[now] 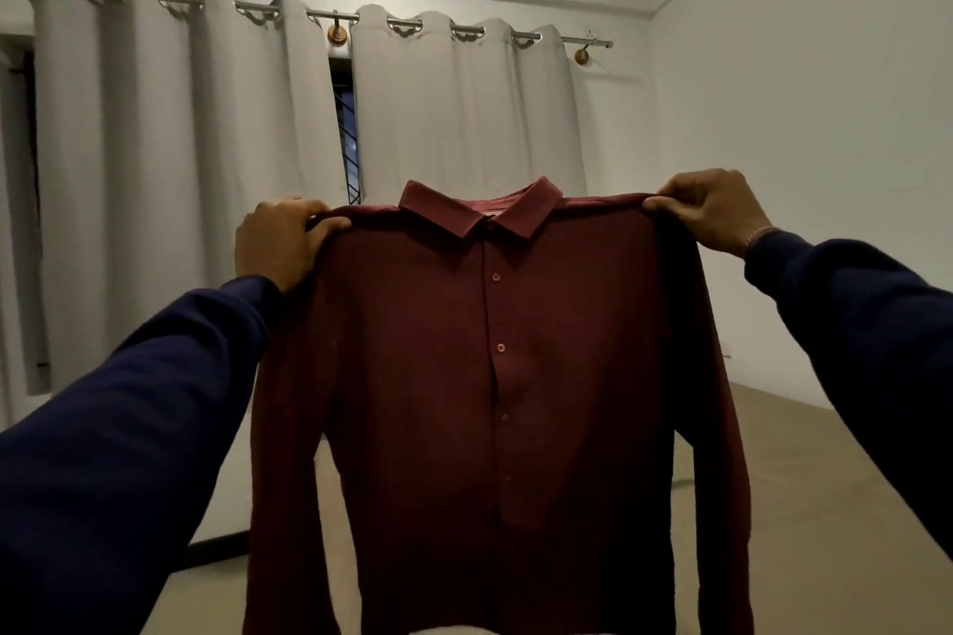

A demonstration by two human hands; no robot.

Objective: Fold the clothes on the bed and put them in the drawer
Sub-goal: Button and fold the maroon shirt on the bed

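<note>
- Shirt (495,402): maroon, long-sleeved, buttoned down the front with the collar (479,209) on top; it hangs upright in the air, front toward the camera, spread flat between both hands above the bed.
- Sleeves of the shirt: both hang straight down along its sides.
- Left hand (281,242): closed on the shirt's shoulder seam at the picture's left, thumb on the front of the cloth, fingers behind.
- Right hand (709,209): pinches the other shoulder seam between thumb and fingers; a thin band shows at the wrist.
- Arms: both extended forward in dark blue sleeves (154,407).
- Bed (804,505): tan surface below and behind the shirt.
- Background: grey curtains (170,160) on a metal rod (330,16), parted by a narrow gap; white wall (804,119) at right.
</note>
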